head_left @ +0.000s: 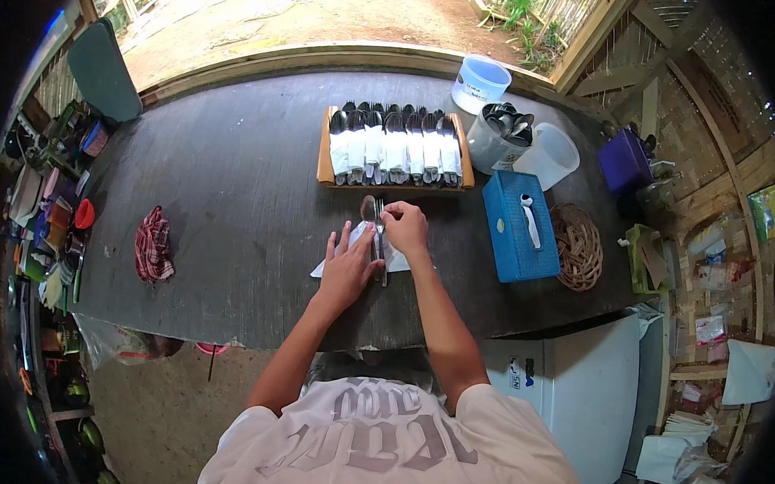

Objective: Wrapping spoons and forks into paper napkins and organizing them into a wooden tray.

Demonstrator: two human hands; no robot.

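On the dark tabletop in front of me lies a white paper napkin (399,261), with a metal spoon (368,207) and a fork (380,206) side by side on it. My left hand (349,265) rests flat over the napkin's left part, fingers spread, its thumb by the cutlery handles. Between thumb and forefinger, my right hand (406,227) pinches the fork near its neck. Just beyond stands a wooden holder (326,168) filled with several spoon-and-fork sets wrapped in white napkins. The middle of the napkin is hidden beneath my left hand.
Right of the holder stand a grey bucket (485,148) of loose cutlery, a translucent bucket (553,160) and a white tub (477,93). Nearer are a blue woven tissue box (513,254) and a wicker piece (578,250). A red checked cloth (155,248) lies left.
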